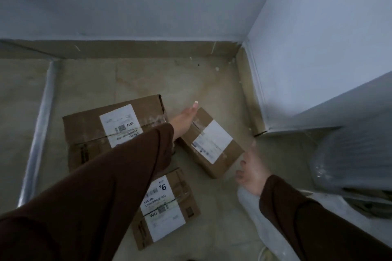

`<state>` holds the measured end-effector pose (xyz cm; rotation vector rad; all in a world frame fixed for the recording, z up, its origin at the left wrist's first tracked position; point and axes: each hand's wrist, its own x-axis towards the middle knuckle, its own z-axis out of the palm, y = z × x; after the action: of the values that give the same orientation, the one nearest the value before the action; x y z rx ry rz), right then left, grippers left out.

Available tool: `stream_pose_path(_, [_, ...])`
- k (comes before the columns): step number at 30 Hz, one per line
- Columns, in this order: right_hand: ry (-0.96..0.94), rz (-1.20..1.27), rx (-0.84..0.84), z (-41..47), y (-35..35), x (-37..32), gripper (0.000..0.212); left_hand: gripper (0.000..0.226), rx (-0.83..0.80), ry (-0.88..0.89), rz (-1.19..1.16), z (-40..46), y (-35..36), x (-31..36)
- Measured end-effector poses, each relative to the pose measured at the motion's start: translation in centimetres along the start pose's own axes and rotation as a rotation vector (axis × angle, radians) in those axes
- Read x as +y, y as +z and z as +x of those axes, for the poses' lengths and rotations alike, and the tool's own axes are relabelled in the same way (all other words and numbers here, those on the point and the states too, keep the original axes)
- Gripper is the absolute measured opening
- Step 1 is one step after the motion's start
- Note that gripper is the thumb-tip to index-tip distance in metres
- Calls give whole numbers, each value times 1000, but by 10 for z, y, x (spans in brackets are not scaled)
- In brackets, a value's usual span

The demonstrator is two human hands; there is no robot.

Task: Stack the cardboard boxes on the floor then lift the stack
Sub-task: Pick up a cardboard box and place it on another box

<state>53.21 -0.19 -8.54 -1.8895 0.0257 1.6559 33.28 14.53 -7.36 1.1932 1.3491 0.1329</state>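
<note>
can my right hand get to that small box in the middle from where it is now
Probably yes. The right hand is open, just off the near right corner of the small box, with only bare floor between them. The left hand is at the box's far left edge, out of its way.

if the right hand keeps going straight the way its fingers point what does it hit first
Most likely the small box. The right hand is open, apart from it, fingers aimed up-left at its near right edge. Depth is unclear, so it might pass just beside the box toward the bare floor.

Matt cardboard boxes (114, 131), paper labels (119, 126); smooth stone floor (148, 78).
</note>
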Motion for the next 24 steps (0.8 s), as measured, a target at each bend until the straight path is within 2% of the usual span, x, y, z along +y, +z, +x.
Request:
stream_pose_path(4, [63,52,-134,16,8,14,98,82,-30,-110,154,36,22,-10])
stream_pose_path(7, [26,93,-59,19,10,18,98,87,27,-163,181,41,32,-11])
stream_pose_path(11, [-130,148,20,5,-10,5,92,88,68,-71,-8,9,29,9])
stream_pose_path(13, [-242,128,2,-14,-15,-16,90,81,99,31,-91,-23,19,19])
stream_pose_path(15, [-357,112,-45,-41,-8,-41,86,84,98,40,-226,-59,-1,25])
stream_pose_path(17, [-429,65,-123,-71,17,-62,80,91,114,5,-359,-96,-36,21])
stream_pose_path(20, [-459,-71,-270,-100,72,-78,70,73,219,24,-524,-142,-93,-5])
stream_pose_path(24, [-409,-242,-386,-124,156,-74,67,81,279,9,-638,-190,-154,-51])
